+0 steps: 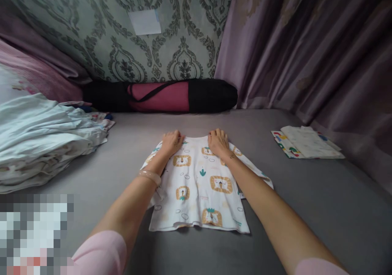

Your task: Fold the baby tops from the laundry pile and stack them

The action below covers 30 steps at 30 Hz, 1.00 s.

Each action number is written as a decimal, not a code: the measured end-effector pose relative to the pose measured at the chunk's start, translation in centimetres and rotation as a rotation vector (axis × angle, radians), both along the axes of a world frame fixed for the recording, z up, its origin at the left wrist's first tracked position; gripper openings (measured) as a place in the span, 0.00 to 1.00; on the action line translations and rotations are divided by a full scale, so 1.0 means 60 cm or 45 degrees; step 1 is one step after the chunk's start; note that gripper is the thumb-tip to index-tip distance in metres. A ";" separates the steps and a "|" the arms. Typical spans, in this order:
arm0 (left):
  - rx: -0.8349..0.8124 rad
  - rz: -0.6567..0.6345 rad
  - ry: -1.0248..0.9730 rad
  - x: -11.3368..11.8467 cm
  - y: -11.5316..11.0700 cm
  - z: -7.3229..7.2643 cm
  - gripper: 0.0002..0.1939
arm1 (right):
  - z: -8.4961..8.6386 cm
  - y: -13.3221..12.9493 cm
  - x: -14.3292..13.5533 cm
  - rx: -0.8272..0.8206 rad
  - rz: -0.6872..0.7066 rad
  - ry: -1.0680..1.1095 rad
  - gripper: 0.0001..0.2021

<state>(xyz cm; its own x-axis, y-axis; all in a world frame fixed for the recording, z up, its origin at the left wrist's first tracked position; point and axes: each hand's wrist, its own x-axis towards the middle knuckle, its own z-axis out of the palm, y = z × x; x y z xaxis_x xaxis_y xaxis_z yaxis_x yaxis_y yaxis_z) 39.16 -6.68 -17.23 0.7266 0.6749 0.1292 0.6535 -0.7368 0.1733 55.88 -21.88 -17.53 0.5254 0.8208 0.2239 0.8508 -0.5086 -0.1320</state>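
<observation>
The shirt (191, 185) lay spread on the grey sheet (122, 152), in the middle of the scene, its neck at the far end and its hem at the near end. It was white, printed with tan lions and green leaves, and the cloth showed soft creases, with a slight wave along the hem. The left hand (172, 141) rested on the shirt's left shoulder and the right hand (218, 140) on its right shoulder, with the neckline between them. The fingers of both hands were curled in narrow at the shoulder edges; whether they pinched the cloth, I could not tell. A pale bangle (150, 177) circled the left wrist. The forearms crossed over the shirt's sides, and its right sleeve stuck out past the right forearm.

On the far left lay a loose pile (45, 136) of mostly pale clothes. To the right, well apart from the shirt, sat a folded stack (309, 140), a whitish piece on top and bright colours showing at its left edge. At the far side a long bag (162, 97), black at both ends and pink in the middle, lay before the patterned wall (190, 5), which bore a white paper (145, 22). A purple curtain (263, 42) hung at the far right.
</observation>
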 end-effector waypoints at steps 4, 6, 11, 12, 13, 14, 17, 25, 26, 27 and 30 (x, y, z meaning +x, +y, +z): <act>0.127 -0.064 0.066 -0.004 -0.002 -0.006 0.19 | -0.002 -0.001 0.002 -0.004 0.007 -0.009 0.17; 0.108 -0.050 0.059 -0.005 0.000 -0.008 0.19 | -0.005 0.000 -0.001 -0.003 -0.013 -0.011 0.17; 0.011 0.018 0.107 -0.002 -0.002 0.004 0.19 | 0.008 0.008 0.005 -0.037 -0.036 0.107 0.18; 0.013 0.025 0.124 -0.001 -0.007 0.009 0.20 | 0.016 0.007 0.014 -0.066 -0.020 0.203 0.18; 0.027 0.024 0.133 0.000 -0.012 0.016 0.19 | 0.026 0.002 0.025 -0.082 0.000 0.312 0.19; 0.051 0.015 0.128 0.002 -0.019 0.023 0.19 | 0.038 -0.008 0.039 -0.078 0.020 0.428 0.20; 0.107 -0.058 0.049 0.010 -0.049 0.044 0.19 | 0.069 -0.074 0.085 0.143 0.000 0.589 0.20; -0.129 -0.576 -0.137 0.087 -0.142 0.052 0.14 | 0.078 -0.337 0.098 0.028 -0.342 0.862 0.24; -0.158 -0.633 -0.161 0.101 -0.150 0.045 0.14 | 0.076 -0.355 0.086 -0.039 -0.395 0.852 0.26; -0.181 -0.678 -0.190 0.115 -0.157 0.036 0.14 | 0.074 -0.367 0.074 -0.097 -0.435 0.823 0.28; -0.229 -0.729 -0.323 0.148 -0.170 0.003 0.17 | 0.072 -0.382 0.039 -0.213 -0.461 0.701 0.27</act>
